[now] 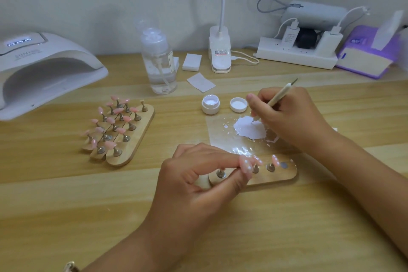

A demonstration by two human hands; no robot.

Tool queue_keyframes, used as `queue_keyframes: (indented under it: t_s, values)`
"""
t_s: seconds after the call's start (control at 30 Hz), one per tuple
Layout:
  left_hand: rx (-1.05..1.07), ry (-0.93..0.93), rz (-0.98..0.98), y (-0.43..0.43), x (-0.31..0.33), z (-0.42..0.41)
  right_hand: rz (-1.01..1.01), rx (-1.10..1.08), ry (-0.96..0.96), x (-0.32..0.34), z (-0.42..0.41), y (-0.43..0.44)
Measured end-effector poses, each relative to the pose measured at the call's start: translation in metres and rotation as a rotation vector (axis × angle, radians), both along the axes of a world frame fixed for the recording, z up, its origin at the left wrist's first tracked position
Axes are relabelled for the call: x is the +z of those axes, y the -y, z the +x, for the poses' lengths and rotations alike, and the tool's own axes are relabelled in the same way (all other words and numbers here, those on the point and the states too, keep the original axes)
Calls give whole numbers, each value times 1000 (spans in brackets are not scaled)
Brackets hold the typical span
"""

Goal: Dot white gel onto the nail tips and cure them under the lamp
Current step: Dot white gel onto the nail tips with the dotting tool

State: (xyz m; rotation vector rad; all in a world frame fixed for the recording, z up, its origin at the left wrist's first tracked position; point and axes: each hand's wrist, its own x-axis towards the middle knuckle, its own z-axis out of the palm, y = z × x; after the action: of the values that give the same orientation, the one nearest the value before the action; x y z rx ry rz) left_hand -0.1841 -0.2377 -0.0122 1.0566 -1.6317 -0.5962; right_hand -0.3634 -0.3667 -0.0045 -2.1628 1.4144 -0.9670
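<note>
Slim cream dotting pen [278,99] is gripped in right hand [293,117], tip dipped in white gel puddle [249,128]. Pink nail tip [246,166] is pinched by left hand [194,179] over wooden holder strip [284,175]. Risk: if the pen is overloaded, dots may blob, and wet dots could be smeared by the pinching fingers.

Lamp [42,68] left of bottle [159,59], jar [210,104].

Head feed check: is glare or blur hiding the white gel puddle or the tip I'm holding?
Head view: glare streaks the clear sheet near its front edge, but the white gel puddle reads clean. Head view: the pink tip pinched in the left hand is slightly soft, yet its white dots show. Head view: wide-angle bend warps the curing lamp at the left edge.
</note>
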Motion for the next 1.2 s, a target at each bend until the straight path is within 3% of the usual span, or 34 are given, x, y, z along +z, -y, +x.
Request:
queue_keyframes:
  t_s: [0.7,0.77,0.97,1.2]
  values:
    - [31,7,22,-1,1,0,44,2,-20,1,1,-2]
    - [52,5,23,0,0,1,67,36,45,2,3,-5]
    - [127,-27,46,0,1,1,89,231,493,31,18,-23]
    - [118,-42,67,0,2,2,77,350,666,41,34,-54]
